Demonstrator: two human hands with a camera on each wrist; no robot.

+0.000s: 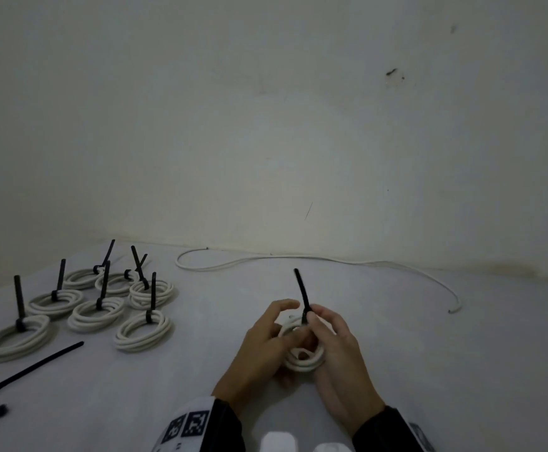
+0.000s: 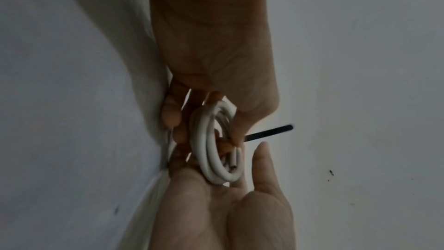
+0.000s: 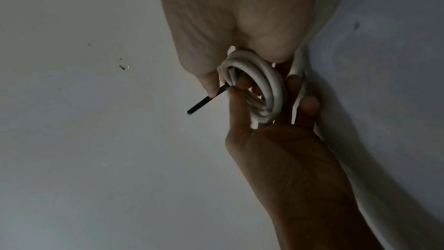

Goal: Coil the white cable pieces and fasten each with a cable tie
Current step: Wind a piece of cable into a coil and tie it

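Pale grey tabletop is stretching back to a marked off-white wall in dim light. Nearest the viewer, two dark sleeves are entering from the bottom edge, the left one wearing a white band printed with square black-and-white code markers; no readable words are showing.

Just beyond, both hands are meeting around one white cable coil of about three loops, held above the tabletop. The left hand is cradling the coil, its grip curled around the loops. The right hand is pinching a black cable tie between thumb and fingertips where it is wrapping the coil, the tie's tail sticking upward.

To the left, one loose black cable tie is lying flat, curled at its near end. Behind it, seven finished white coils are sitting in a cluster, each one fastened with a black tie standing upright.

Farthest back, one uncoiled white cable piece is trailing along the foot of the wall and curving round to the right.
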